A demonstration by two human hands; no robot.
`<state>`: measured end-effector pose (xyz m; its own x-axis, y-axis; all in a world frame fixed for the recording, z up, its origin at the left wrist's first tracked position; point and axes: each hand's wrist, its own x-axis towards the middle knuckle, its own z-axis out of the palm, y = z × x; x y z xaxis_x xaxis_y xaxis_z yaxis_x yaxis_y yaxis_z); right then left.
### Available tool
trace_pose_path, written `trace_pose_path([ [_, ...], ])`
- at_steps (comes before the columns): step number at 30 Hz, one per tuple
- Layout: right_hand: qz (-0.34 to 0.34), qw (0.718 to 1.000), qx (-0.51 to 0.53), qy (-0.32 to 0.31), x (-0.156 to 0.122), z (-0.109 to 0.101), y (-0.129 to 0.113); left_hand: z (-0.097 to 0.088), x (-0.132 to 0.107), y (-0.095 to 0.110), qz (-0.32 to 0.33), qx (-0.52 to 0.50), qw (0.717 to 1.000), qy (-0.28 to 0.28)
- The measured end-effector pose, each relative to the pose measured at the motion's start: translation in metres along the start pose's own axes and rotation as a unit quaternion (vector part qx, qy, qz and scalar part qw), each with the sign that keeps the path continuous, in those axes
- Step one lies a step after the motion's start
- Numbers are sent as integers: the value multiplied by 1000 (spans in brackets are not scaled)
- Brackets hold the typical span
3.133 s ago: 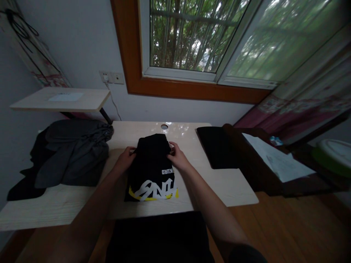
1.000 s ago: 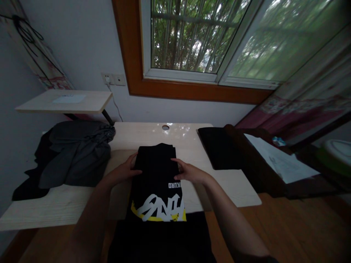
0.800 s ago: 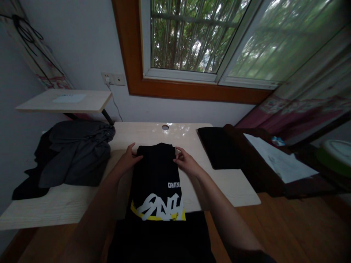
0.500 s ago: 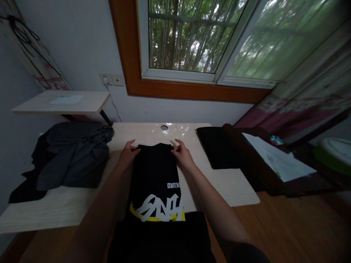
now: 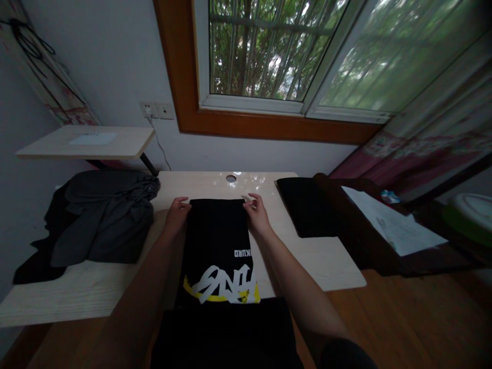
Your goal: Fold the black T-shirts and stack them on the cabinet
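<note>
A folded black T-shirt (image 5: 217, 230) with white lettering and a yellow print lies lengthwise on the pale wooden table (image 5: 307, 256) before me. Its printed end reaches the table's near edge. My left hand (image 5: 178, 215) pinches the far left corner between thumb and fingers. At the far right corner, my right hand (image 5: 257, 212) has the same kind of pinch, with the other fingers loosely curled. The far edge of the cloth runs straight between the two hands.
A heap of dark grey and black clothes (image 5: 107, 215) lies to the left, below a small raised shelf (image 5: 130, 141). A folded black cloth (image 5: 307, 207) is at the right. Beyond it a dark brown stand (image 5: 361, 225) bears a paper sheet (image 5: 392, 220).
The far edge of the T-shirt has become straight and wider as both hands drew slightly apart. The printed end has shifted a little away from me.
</note>
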<state>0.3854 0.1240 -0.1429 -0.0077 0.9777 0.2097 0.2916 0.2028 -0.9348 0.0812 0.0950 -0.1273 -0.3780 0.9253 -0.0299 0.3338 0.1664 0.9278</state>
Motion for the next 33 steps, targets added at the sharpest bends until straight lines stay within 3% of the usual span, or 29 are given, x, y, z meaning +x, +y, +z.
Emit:
trace_pose_path([
  [10, -4, 998, -52, 42, -1, 4, -8, 4, 7, -4, 44, 82, 996, 11],
  [15, -51, 984, -150, 80, -9, 6, -24, 8, -5, 10, 169, 150, 973, 54],
  [18, -119, 964, -229, 70, -20, 15, -39, 15, -24, 20, 289, 224, 931, -12],
  [21, -181, 944, -272, -34, -34, 31, -46, 27, -47, 23, 362, 261, 888, -117],
  [25, -205, 919, -313, -123, -46, 50, -42, 38, -60, 14, 331, 308, 880, -147],
  [33, -165, 918, -342, -119, -42, 46, -31, 31, -41, 5, 307, 326, 881, -154],
])
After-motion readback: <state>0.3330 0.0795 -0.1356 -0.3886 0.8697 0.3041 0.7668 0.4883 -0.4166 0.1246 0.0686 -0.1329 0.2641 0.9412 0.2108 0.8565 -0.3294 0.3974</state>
